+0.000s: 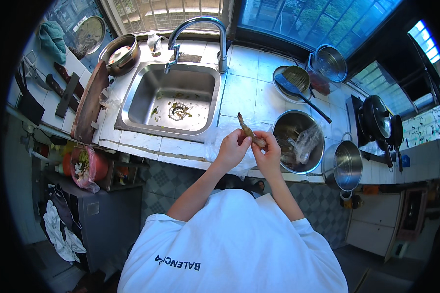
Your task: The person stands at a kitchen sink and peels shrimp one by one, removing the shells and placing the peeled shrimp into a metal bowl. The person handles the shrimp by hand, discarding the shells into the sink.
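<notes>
A raw shrimp (246, 129) is pinched between both hands above the counter's front edge. My left hand (231, 148) grips its middle, and my right hand (267, 152) holds its lower right end; the tail end points up and away from me. Beneath my hands lies a clear plastic bag (218, 137) on the white tiles. Just right of my right hand stands a metal bowl (284, 126) with dark contents, probably shrimp, and a crumpled clear plastic bag (307, 146) inside.
A steel sink (135, 95) with green scraps lies left, under a faucet (223, 58). Rightward are a steel pot (328, 164), a blue-black spatula (304, 96) on stacked dishes, and a lidded pan (376, 115). Knives (55, 86) and a wooden board (90, 106) are at far left.
</notes>
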A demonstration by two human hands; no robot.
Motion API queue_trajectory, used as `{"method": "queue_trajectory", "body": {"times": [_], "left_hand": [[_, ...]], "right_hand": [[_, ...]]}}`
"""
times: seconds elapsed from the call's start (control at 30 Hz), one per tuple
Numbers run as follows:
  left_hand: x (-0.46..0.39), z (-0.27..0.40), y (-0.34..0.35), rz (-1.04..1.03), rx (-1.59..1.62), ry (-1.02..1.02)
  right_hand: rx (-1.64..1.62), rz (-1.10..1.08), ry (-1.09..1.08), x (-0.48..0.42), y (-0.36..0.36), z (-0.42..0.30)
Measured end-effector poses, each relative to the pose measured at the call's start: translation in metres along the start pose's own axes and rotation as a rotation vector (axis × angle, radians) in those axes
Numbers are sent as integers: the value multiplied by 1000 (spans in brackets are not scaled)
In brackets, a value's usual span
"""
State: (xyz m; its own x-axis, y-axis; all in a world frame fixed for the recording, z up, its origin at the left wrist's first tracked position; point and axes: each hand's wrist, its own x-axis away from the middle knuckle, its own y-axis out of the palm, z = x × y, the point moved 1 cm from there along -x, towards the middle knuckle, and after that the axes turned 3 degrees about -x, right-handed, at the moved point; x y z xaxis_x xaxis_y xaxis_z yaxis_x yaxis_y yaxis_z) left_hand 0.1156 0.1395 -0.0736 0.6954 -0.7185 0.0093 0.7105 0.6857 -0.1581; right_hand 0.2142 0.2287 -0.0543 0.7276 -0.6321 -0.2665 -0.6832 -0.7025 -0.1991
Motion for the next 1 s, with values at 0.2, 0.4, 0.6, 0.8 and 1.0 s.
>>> {"method": "queue_trajectory", "body": {"times": [0.2,0.4,0.6,0.8,1.0], "left_hand": [[2,16,1,19,-169,63],[6,28,-1,30,-311,136],[6,32,-5,-46,-443,115],[3,26,-6,-88,-475,116],[-1,14,-6,-104,-476,107]], "right_hand": [[167,3,-152,-1,-3,-18],[266,-12,-267,-2,1,-20],[347,-82,-324,-5,0,-21],[212,-138,-200,-7,-4,-19],[145,-152,-83,-9,-6,-8]]}}
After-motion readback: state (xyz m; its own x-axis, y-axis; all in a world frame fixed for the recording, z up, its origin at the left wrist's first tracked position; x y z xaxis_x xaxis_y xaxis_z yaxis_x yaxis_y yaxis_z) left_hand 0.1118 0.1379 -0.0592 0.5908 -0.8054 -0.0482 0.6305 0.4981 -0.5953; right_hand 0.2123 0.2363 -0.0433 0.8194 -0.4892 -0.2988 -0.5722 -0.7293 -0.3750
